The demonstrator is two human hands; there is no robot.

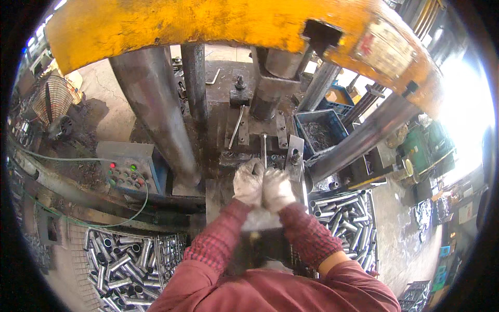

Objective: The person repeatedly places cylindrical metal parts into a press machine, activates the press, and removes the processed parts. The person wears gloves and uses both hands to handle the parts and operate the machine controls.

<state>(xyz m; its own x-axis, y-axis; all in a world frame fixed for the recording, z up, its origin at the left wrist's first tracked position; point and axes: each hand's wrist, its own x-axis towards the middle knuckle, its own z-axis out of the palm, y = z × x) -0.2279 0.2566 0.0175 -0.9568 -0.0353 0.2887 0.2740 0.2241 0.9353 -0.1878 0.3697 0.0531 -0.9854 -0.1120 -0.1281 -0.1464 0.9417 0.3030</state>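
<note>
Sleeves in maroon (pixel 218 234) reach up from the bottom centre of the frame. In the lower left, a wire basket (pixel 174 249) holds a jumble of shiny metal tubes (pixel 122 268); another heap of tubes (pixel 353 223) fills the lower right.

At the centre, both hands wear pale, smudged work gloves and sit side by side, touching. The right hand (pixel 278 188) is narrow, closed around the lower end of a slim metal rod (pixel 264 148). The left hand (pixel 248 182) presses close beside it (I cannot tell whether its fingers grip the rod too). The rod points up the frame from between the gloves, and a metal plate (pixel 218 195) lies beneath them.

Left of centre stands a control box (pixel 127 166) with coloured buttons. A scuffed yellow beam (pixel 208 23) crosses the top, in front of thick metal posts (pixel 156 114). Between these, just above the hands, is a bolted block (pixel 294 156), with a thin bar (pixel 236 127) slanting up and left of the rod.

Farther off, right of centre, a blue bin (pixel 314 116) holds dark scraps, and a fan (pixel 52 106) stands at upper left.
</note>
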